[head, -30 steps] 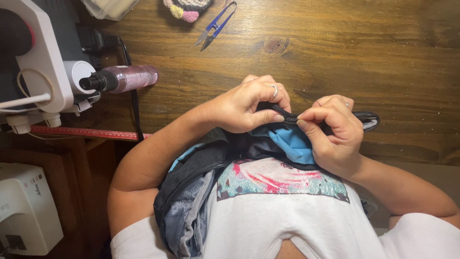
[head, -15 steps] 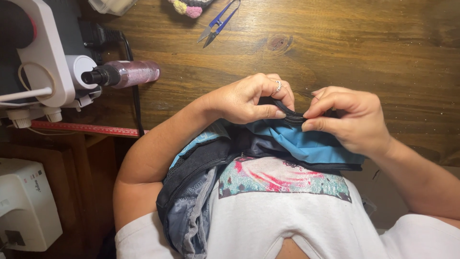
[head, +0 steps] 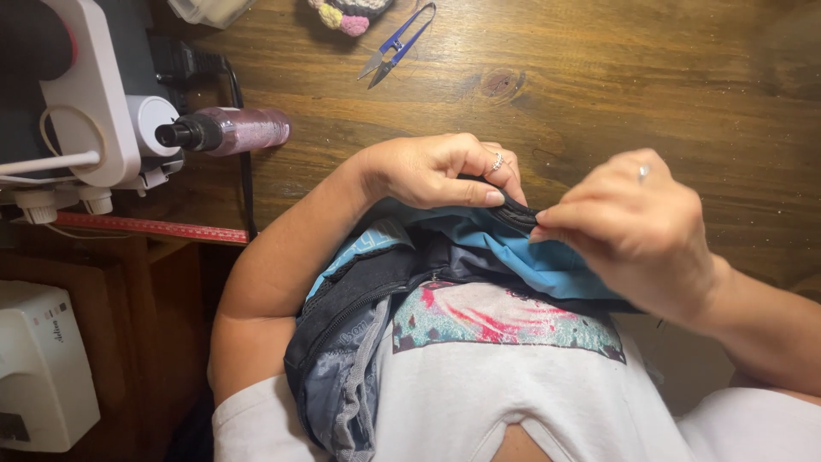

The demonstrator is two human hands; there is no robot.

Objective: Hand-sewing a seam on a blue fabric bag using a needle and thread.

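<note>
Two hands, one garment.
Left hand [head: 436, 171] and right hand [head: 633, 231] pinch shut on the blue-and-black garment's [head: 530, 257] dark edge.

A dark fabric pouch [head: 402, 299] with a bright blue lining lies bunched against the person's chest, above a wooden table. Its black zipper edge [head: 513, 210] is lifted at the top, pinched from both sides. A grey zipper tape hangs down its lower left; the slider seems hidden.
</note>
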